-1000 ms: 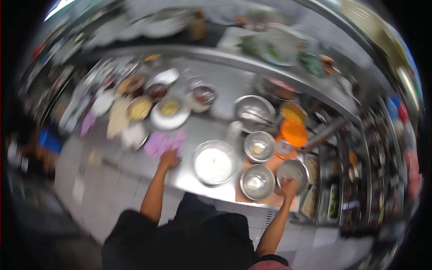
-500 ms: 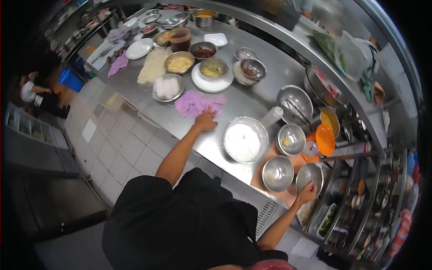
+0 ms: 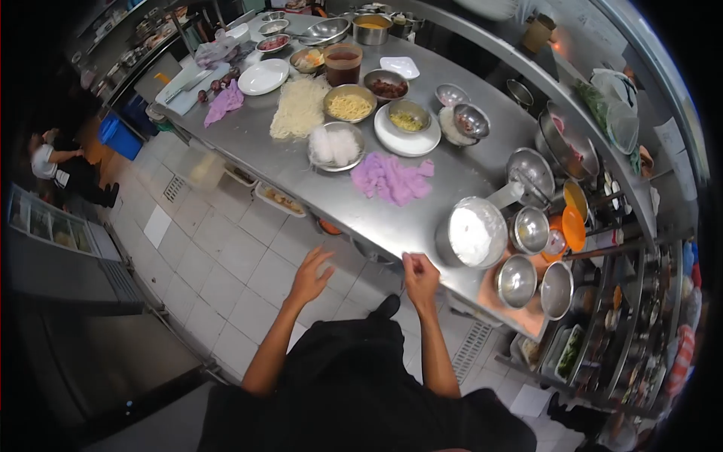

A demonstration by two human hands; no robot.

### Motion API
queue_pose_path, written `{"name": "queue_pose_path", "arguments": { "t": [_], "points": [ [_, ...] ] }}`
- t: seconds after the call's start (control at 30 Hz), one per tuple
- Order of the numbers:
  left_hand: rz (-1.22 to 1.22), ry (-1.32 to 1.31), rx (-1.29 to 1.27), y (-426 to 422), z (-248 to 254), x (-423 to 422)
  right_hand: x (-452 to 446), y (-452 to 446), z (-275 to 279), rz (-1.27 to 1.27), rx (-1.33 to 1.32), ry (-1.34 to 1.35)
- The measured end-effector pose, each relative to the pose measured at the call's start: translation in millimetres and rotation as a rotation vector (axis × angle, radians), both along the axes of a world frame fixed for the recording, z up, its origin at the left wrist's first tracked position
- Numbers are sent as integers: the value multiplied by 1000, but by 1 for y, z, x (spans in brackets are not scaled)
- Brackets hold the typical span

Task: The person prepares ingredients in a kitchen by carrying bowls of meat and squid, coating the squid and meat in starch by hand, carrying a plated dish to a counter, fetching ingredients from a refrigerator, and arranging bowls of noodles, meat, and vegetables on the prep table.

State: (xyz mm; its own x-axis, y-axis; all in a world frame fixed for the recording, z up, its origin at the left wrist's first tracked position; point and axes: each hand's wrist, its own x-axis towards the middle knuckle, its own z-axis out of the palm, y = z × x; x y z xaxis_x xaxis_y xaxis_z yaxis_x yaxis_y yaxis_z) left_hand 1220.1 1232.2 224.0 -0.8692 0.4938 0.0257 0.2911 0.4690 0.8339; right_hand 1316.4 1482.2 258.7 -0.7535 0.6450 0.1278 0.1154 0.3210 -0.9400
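Observation:
My left hand (image 3: 310, 277) hangs over the floor in front of the counter, open and bare, its fingers apart. My right hand (image 3: 420, 282) is at the counter's front edge with curled fingers; whether something small is in them is hidden. Nearest to it stands a deep metal bowl of white powder (image 3: 476, 232). A crumpled purple cloth (image 3: 392, 179) lies farther back on the counter, apart from both hands. Right of the powder are a metal bowl (image 3: 517, 280) and a second metal bowl (image 3: 556, 290), side by side on an orange-brown board (image 3: 493, 302).
The steel counter (image 3: 301, 177) also carries noodle strands (image 3: 300, 107), a bowl of yellow strips (image 3: 350, 103), stacked white plates (image 3: 407, 142) and a tub of dark liquid (image 3: 343, 64). An overhead shelf (image 3: 520, 71) runs along the back. Another person (image 3: 64, 162) is far left.
My left hand has come off the purple cloth and back from the counter. My right hand has left the bowl at the right end and moved left. The view has shifted.

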Motion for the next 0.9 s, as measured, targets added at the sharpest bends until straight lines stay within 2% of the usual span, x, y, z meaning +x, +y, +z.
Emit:
{"name": "queue_pose_path", "arguments": {
  "t": [0.07, 0.13, 0.2, 0.27, 0.3, 0.43, 0.53, 0.6, 0.63, 0.7, 0.73, 0.8, 0.9],
  "points": [
    [101, -5, 1, -80, -21, 26, -32, -35, -13, 115, -344, 76],
    [346, -220, -14, -153, -56, 47, -65, -46, -1, 222, -434, 86],
    [504, -316, -240, -194, -60, 48, -105, -39, 4, 206, -537, 150],
    [557, -307, -262, -210, -62, 40, -141, -22, 27, 154, -638, 175],
    [632, -288, -264, -211, -64, 29, -165, -5, 36, 127, -678, 175],
    [660, -311, -338, -197, -74, -14, -268, 88, 32, 78, -901, 345],
    [651, -239, -292, -189, -90, -28, -362, 174, -14, 116, -1040, 348],
    [641, -254, -367, -178, -94, -39, -413, 212, -17, -18, -1190, 447],
    [716, -420, -280, -176, -94, -41, -435, 230, -18, -22, -1193, 452],
    [743, -378, -300, -175, -99, -40, -476, 263, -26, -215, -1344, 605],
    [775, -346, -320, -180, -101, -36, -491, 280, -33, -222, -1353, 602],
    [846, -385, -324, -190, -107, -25, -514, 321, -71, -318, -1483, 671],
    [995, -439, -314, -196, -124, -16, -543, 358, -93, -422, -1448, 449]
  ]
}}
